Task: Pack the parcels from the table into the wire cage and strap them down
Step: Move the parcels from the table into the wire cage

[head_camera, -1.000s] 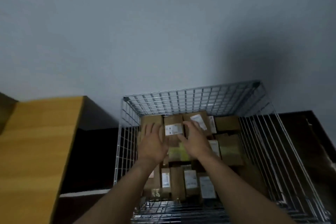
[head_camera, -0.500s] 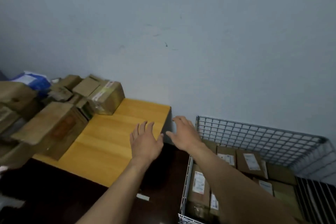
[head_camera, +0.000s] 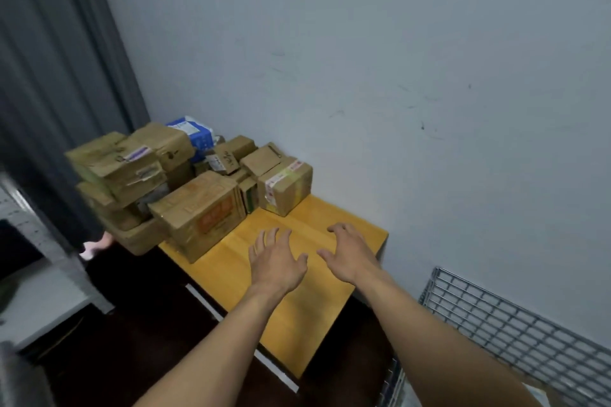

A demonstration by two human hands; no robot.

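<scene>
My left hand (head_camera: 276, 261) and right hand (head_camera: 352, 254), both empty with fingers spread, reach over the desk (head_camera: 297, 301) toward piled boxes (head_camera: 198, 195), ready to lift one for the wire cage (head_camera: 515, 324) at right

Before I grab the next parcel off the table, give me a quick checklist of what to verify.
1. Left hand empty, fingers spread: ok.
2. Right hand empty: ok.
3. Parcels waiting on the table: ok, piled at its far end.
4. Labelled box at the pile's near edge, path from the hands clear: ok.
5. Room in the wire cage: cannot tell, its inside is almost out of view.
</scene>
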